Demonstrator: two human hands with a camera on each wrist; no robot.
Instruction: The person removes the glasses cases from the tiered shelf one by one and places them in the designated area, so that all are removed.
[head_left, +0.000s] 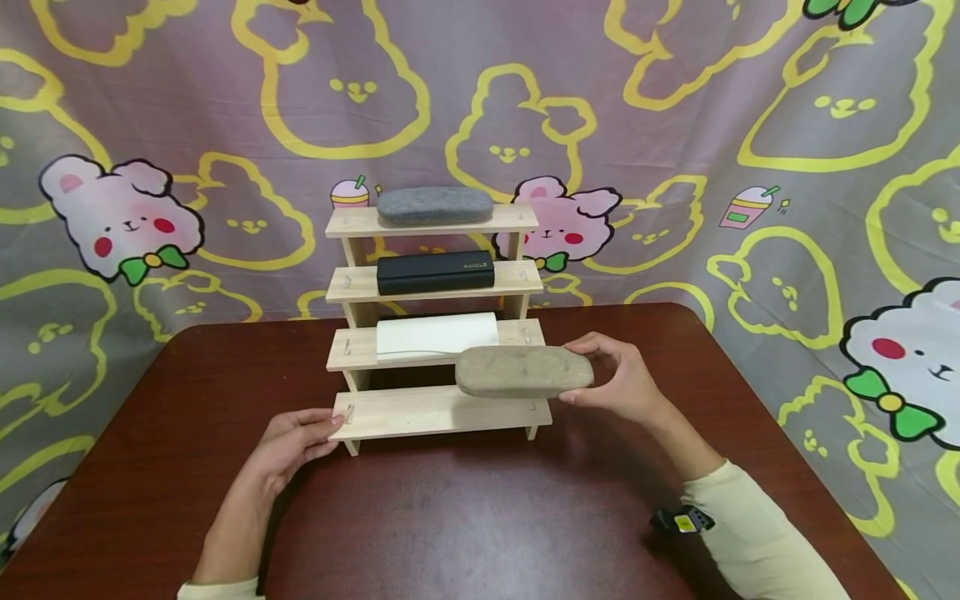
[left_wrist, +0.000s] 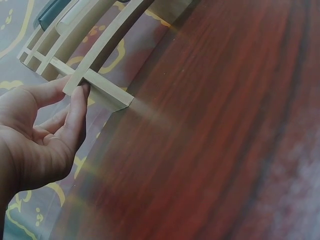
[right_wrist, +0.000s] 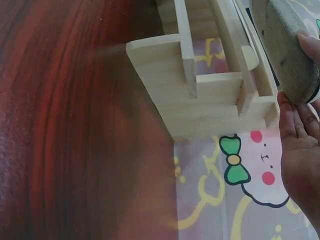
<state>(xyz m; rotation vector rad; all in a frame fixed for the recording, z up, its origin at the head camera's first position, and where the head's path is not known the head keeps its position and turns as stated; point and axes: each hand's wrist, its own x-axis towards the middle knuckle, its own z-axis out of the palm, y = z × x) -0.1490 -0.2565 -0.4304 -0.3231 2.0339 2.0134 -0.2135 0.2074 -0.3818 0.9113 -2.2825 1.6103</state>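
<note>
An olive-beige glasses case [head_left: 523, 372] is held by its right end in my right hand [head_left: 624, 379], thumb on one side and fingers on the other. It hangs in front of the stepped wooden rack [head_left: 408, 412], over the right part of the lowest shelf. The right wrist view shows the same case [right_wrist: 285, 47] raised beside the rack's side panels. With thumb and fingers, my left hand [head_left: 295, 442] pinches the left end of the lowest shelf; the left wrist view shows that shelf end [left_wrist: 80, 77] between the fingertips.
A grey glasses case [head_left: 435, 206] lies on the top shelf, a black case [head_left: 436, 272] on the second and a white case [head_left: 437, 334] on the third. The rack stands on a dark red-brown table [head_left: 465, 517], before a patterned curtain [head_left: 240, 108].
</note>
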